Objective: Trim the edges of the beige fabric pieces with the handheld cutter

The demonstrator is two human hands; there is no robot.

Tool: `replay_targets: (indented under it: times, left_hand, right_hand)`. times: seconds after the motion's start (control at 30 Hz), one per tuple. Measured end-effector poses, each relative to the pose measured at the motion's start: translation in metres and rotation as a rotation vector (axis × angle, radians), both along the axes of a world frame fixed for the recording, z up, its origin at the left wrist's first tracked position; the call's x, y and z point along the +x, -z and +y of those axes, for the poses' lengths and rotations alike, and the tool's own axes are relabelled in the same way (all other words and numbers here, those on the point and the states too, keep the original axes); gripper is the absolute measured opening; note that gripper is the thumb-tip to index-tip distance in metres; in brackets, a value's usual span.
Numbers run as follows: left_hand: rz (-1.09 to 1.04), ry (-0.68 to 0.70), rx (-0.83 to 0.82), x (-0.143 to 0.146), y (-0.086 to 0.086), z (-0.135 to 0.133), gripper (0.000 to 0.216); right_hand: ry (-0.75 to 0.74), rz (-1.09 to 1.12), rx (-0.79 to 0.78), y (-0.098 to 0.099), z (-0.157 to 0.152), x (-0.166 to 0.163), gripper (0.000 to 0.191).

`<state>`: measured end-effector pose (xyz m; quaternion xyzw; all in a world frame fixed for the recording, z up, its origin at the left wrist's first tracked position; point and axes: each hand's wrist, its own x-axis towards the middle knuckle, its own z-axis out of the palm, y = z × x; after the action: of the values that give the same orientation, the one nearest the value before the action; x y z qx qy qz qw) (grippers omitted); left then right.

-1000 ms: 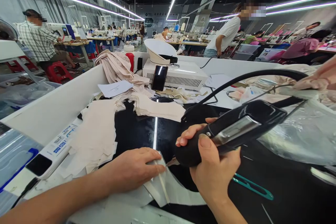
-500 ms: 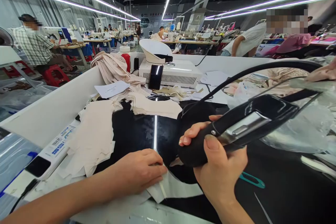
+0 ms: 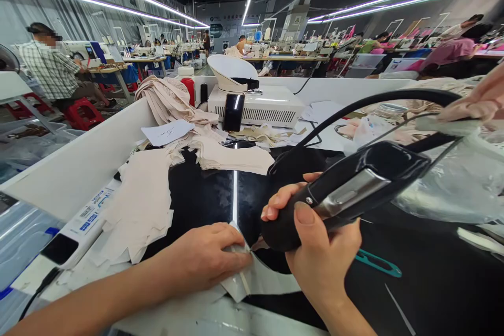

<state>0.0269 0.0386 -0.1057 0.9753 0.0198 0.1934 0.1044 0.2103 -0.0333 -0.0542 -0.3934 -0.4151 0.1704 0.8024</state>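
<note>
As right hand point(image 3: 328, 252) grips black tool point(image 3: 348, 194), white piece point(image 3: 271, 278) underlies left hand point(image 3: 210, 252), grip unclear

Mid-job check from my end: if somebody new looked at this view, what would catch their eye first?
Probably the bulky black tool with a silver strip, right of centre, held in the right-hand grip. Next, the left-hand grip, touching pale material at lower centre. Farther back, a white visor sits on a vented white box, with a dark phone standing before it.
</note>
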Motion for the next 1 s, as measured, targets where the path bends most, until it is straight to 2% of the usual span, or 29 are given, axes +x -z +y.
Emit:
replay_targets:
  times: [0.3,0.53,0.67,0.83,1.0]
  left_hand:
    - [-0.035,0.015,0.038,-0.003,0.002,0.002,0.024]
    - [-0.038,0.023,0.048,-0.003,0.004,0.003,0.024]
    - [-0.053,0.036,0.053,-0.004,0.005,0.006,0.02]
    - [-0.068,0.048,0.047,-0.002,-0.004,0.003,0.016]
    - [-0.059,0.073,-0.045,0.008,-0.01,-0.013,0.02]
  right_hand:
    - [0.036,0.015,0.011,-0.005,-0.009,0.002,0.04]
    - [0.017,-0.015,0.009,-0.001,-0.011,-0.001,0.029]
    - [0.016,0.009,0.013,-0.008,-0.018,0.005,0.034]
    - [0.066,0.018,-0.001,-0.016,-0.034,0.017,0.043]
    - [0.103,-0.011,-0.028,-0.014,-0.049,0.022,0.044]
